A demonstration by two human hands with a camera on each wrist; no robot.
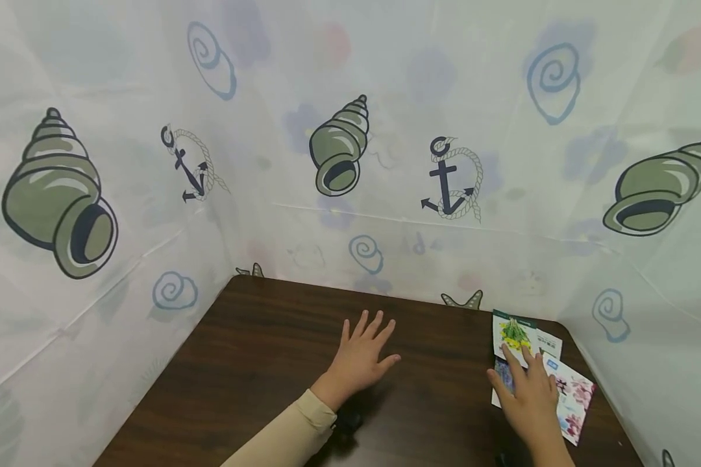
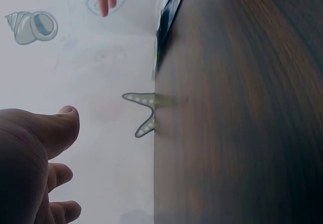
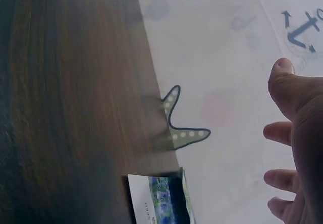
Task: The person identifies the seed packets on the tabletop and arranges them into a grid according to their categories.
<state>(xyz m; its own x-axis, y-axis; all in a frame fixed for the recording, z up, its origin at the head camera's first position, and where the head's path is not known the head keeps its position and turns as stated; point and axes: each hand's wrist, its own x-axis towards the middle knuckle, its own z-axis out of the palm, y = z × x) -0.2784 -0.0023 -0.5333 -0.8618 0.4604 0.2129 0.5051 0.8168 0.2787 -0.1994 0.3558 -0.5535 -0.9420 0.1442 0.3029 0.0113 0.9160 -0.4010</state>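
Several flat printed packets lie overlapping at the table's right side. One packet (image 1: 515, 332) shows yellow flowers with green stems, and another packet (image 1: 574, 395) shows pink blossoms. A bluish-purple packet (image 3: 162, 199) lies partly under them. Over this pile is my right hand (image 1: 528, 395), fingers spread and holding nothing; whether it touches the packets I cannot tell. My left hand (image 1: 359, 357) is spread above the middle of the table, holding nothing. In the left wrist view its thumb and some fingers (image 2: 63, 176) show, apart from the packets.
The dark brown wooden table (image 1: 257, 350) has rounded back corners. A pale curtain (image 1: 397, 246) printed with shells, anchors and starfish stands close behind it and along both sides. A dark object (image 1: 349, 421) is under my left wrist.
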